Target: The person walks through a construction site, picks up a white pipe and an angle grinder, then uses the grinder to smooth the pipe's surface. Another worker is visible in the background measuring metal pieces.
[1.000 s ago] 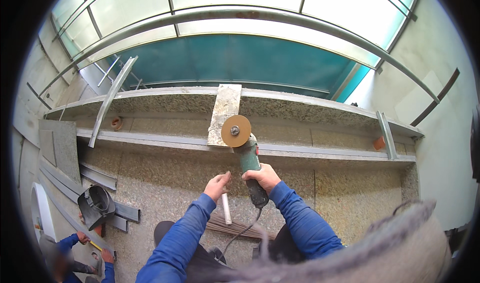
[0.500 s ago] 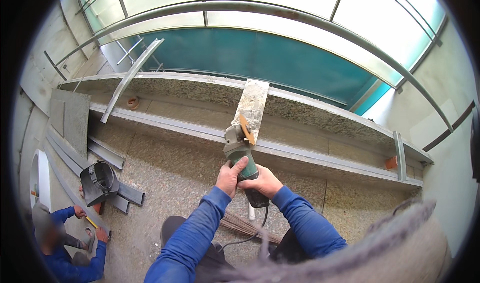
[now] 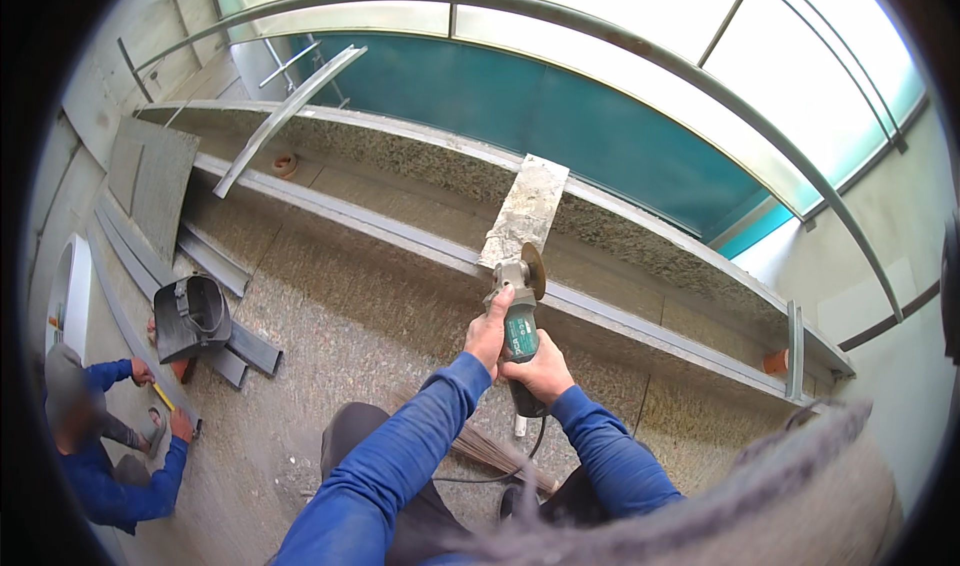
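1. Angle grinder (image 3: 521, 334), near the pale board (image 3: 537, 198); contact unclear.
2. Our left hand (image 3: 487, 336) and right hand (image 3: 541, 369) both grip its body.
3. We should hold firmly, cord (image 3: 538, 449) clear of the disc (image 3: 537, 271).

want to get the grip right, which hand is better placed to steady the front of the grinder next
Probably the left hand: it sits farther forward on the grinder, nearer the disc. The right hand grips farther back.

grinder (image 3: 520, 338), perhaps half hidden
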Tool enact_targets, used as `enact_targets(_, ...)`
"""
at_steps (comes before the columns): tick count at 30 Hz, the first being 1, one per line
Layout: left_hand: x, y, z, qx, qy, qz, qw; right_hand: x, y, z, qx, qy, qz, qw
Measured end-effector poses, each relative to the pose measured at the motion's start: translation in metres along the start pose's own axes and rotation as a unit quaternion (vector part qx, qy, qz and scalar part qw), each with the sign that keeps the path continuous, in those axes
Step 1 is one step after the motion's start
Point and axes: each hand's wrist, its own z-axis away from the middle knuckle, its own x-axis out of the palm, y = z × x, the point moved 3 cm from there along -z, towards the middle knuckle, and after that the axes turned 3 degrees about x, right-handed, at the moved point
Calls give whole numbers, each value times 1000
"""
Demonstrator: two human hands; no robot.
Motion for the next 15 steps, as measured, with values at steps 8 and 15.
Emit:
enact_targets(8,5,24,14,14,-57,-55,997,4,-4,-2,-22,-9,-125,992)
enact_targets(15,3,32,16,-7,-11,-35,999,4,-7,4,-23,13,-16,1000)
